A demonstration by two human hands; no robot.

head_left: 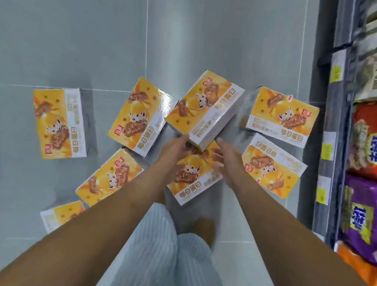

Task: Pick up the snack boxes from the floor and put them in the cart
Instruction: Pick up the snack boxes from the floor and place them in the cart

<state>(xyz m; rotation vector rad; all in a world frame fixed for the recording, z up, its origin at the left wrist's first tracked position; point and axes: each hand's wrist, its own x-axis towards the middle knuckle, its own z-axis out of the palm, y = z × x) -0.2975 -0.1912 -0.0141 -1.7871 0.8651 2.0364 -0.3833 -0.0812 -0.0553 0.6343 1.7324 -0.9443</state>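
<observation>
Barely begun: 8 boxes [60, 123] on floor [77, 36], no cart seen. L hand [176, 147] & R hand [227, 156] reach for top box [204, 109], fingers straight, gripping nothing.

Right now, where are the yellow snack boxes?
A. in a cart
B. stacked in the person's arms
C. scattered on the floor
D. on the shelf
C: the yellow snack boxes lie scattered on the grey tiled floor; no cart is in view, and the shelf on the right holds only bags.

Lowest box [61, 216] half hidden behind left forearm [94, 214]; right fingers [217, 157] blurred.
</observation>
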